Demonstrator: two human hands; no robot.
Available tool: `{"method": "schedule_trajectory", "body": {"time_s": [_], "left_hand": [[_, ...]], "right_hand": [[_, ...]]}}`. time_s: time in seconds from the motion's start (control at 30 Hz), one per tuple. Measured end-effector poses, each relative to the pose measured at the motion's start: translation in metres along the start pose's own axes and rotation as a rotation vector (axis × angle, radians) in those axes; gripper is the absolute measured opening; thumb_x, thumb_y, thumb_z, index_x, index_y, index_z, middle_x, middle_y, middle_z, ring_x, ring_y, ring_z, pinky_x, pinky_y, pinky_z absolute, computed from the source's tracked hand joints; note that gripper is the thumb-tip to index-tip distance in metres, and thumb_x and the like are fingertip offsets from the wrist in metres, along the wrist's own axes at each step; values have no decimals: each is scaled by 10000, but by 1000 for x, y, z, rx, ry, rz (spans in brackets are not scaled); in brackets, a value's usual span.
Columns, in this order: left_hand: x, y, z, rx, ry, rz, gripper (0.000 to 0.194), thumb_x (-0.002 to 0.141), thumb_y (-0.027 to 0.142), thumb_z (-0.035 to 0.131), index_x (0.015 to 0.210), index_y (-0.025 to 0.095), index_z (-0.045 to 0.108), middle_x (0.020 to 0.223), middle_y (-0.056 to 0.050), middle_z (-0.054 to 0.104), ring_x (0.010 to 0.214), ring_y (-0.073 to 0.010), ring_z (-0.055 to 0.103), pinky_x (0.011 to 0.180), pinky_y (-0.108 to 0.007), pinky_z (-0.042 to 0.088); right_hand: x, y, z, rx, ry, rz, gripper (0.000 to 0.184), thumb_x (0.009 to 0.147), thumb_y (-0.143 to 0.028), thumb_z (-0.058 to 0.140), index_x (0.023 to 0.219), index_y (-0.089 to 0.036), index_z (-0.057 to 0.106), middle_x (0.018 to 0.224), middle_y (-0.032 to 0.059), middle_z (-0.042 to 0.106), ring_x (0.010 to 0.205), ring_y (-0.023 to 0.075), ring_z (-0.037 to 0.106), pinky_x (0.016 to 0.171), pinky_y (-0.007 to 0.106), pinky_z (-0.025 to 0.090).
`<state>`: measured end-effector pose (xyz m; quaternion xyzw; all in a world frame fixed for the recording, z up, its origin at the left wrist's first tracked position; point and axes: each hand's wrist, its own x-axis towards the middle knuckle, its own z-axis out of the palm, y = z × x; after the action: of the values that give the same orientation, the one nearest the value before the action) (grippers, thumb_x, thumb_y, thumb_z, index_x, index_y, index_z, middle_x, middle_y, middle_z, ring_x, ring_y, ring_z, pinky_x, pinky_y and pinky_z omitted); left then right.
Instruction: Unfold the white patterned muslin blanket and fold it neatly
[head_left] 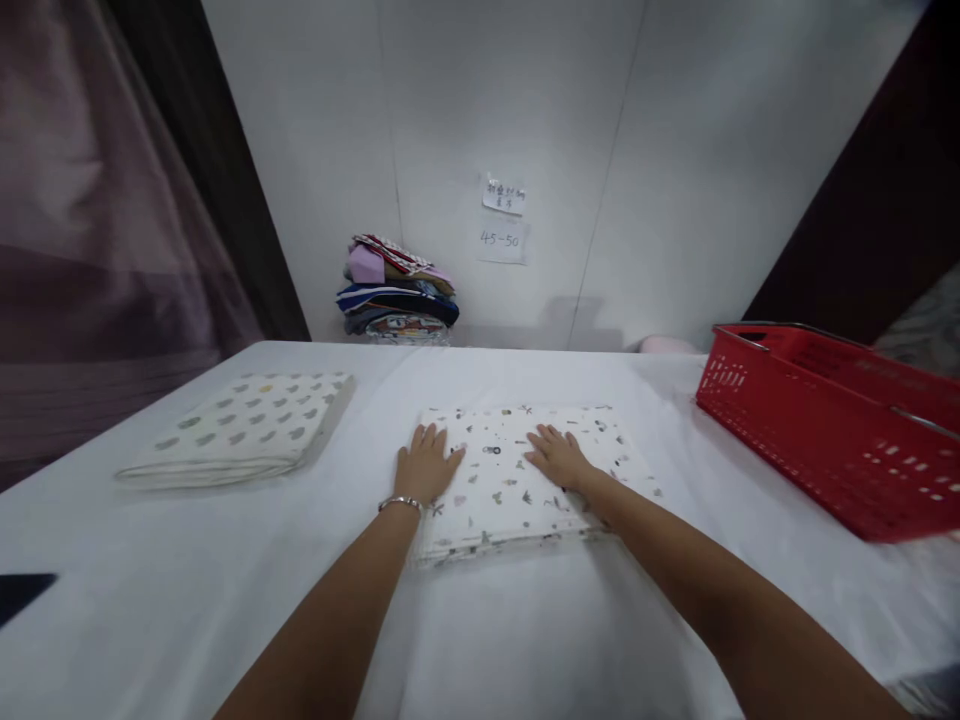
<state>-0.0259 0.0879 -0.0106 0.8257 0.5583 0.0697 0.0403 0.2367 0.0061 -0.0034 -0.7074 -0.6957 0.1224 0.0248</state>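
Note:
A folded white cloth with small scattered prints lies flat in front of me on the white-covered table. Its layered edge faces me. My left hand rests on the cloth's left edge with fingers spread, a bracelet around the wrist. On the right part of the cloth's top my right hand lies flat, fingers apart. Neither hand grips anything. Farther left is another folded cloth, white with grey-green motifs, apart from both hands.
A red plastic basket stands at the right side of the table. Folded fabrics are piled at the back against the wall. Two paper notes hang there. A dark object pokes in at the left edge.

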Motion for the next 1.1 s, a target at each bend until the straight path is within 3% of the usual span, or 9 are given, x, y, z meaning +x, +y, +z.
{"method": "schedule_trajectory", "body": {"time_s": [0.17,0.3,0.4,0.5,0.57,0.7,0.87,1.1], "left_hand": [[3,-1,-1,-30,1,18,658,864,584,223,1367,186,367,1492,-75,223,1376,-294,125,1025,-539,270],[4,-3,-7,-51,16,59,626,867,572,257,1331,182,415,1475,-95,263,1363,-305,163,1017,-522,293],[0,-4,-15,-68,13,56,580,879,532,287,1300,171,455,1464,-104,285,1359,-305,178,1029,-495,290],[-16,1,-22,-92,32,86,543,892,502,300,1280,169,483,1454,-105,308,1355,-284,207,1048,-471,271],[-34,7,-22,-114,46,158,509,897,491,311,1253,187,512,1439,-93,341,1348,-263,238,1060,-463,253],[-76,21,-14,-147,97,298,440,905,472,328,1184,226,562,1398,-67,412,1332,-256,280,1068,-496,209],[-110,26,-3,-146,167,446,413,903,460,349,1133,208,581,1348,-77,473,1281,-253,361,1046,-473,266],[-114,24,0,-142,250,530,401,893,465,374,1104,200,588,1247,-81,558,1192,-253,451,987,-445,343]], "right_hand": [[-79,66,4,-44,71,197,572,905,-544,277,1394,-254,338,1508,77,179,1384,272,108,1070,540,111],[-137,113,-1,299,261,393,523,851,-543,436,1274,-245,512,1430,74,369,1354,282,226,1078,510,176],[-171,131,-7,507,404,527,471,868,-500,422,1181,-191,592,1292,88,536,1243,257,428,1042,411,318],[-196,135,-8,622,481,604,438,899,-440,375,1079,-134,631,1128,117,639,1027,228,597,856,341,487],[-205,133,-5,707,495,629,375,894,-391,407,994,-117,642,1015,126,676,837,183,652,675,267,529],[-208,122,3,822,430,655,234,847,-330,507,796,-135,627,816,84,692,539,95,597,428,175,434],[-195,112,2,866,353,687,262,838,-356,530,679,-150,563,658,28,646,425,64,518,357,164,346],[-186,112,-3,842,282,738,304,794,-388,585,602,-169,494,480,-18,546,370,71,452,333,188,262]]}}
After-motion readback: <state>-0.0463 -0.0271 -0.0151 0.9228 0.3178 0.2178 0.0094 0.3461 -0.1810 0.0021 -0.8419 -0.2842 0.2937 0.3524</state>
